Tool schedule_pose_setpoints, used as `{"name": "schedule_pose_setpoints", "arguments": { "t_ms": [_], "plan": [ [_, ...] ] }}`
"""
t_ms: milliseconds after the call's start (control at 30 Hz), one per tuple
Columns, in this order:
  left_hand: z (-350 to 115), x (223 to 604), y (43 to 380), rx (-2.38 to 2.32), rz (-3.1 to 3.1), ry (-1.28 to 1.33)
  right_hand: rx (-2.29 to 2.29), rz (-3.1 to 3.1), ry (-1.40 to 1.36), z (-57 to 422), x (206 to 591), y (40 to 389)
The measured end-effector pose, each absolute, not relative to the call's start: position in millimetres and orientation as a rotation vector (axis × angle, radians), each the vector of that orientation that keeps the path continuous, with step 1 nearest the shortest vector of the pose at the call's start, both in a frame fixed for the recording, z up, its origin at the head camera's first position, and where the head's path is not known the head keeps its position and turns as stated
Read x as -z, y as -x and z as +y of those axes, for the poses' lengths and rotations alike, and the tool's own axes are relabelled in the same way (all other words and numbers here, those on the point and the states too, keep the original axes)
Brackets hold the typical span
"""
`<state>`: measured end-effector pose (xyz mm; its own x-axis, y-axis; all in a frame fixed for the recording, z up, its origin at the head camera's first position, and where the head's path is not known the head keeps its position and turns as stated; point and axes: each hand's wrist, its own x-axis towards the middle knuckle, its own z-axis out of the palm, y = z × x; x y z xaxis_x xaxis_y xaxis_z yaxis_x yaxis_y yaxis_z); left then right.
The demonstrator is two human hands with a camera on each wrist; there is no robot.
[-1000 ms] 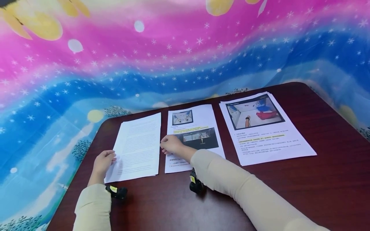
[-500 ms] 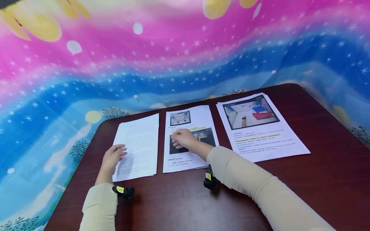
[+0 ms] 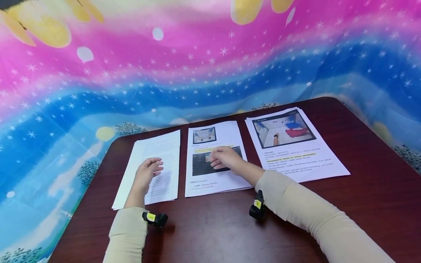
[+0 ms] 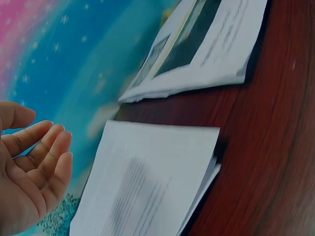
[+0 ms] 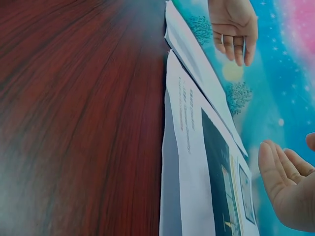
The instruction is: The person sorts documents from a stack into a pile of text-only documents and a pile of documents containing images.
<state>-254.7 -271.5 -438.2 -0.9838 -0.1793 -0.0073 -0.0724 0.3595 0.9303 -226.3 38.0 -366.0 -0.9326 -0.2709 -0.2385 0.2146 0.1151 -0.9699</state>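
We are holding our left hand (image 3: 148, 174) over the left stack of papers (image 3: 168, 162) and our right hand (image 3: 225, 160) over the middle stack (image 3: 205, 165), the fingers (image 4: 60, 174) loosely curved and gripping nothing. The right stack (image 3: 292, 146) is lying beside them on the counter (image 3: 197, 230). We are probably spacing all three, printed sides up, for keeping them separate and readable.

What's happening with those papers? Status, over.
Left hand: grip empty, clear of the left papers. Right hand: grip empty, clear of the middle papers. Right papers on the table, untouched. No obstacle visible.
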Motion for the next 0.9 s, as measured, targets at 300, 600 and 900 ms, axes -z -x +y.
{"name": "schedule_pose_setpoints", "arguments": {
  "t_ms": [300,600,900],
  "plan": [
    [-229.8,437.1,255.4,1.777,-2.503,-0.082,1.888,2.036,0.067,62.6,364.2,218.8],
    [-185.4,440.5,258.7,1.860,-2.497,0.039,1.956,2.005,0.083,86.6,373.1,211.7],
    [-140.1,439.1,255.0,1.964,-2.501,0.147,2.034,2.019,0.060,114.8,375.1,202.4]
  ]
}}
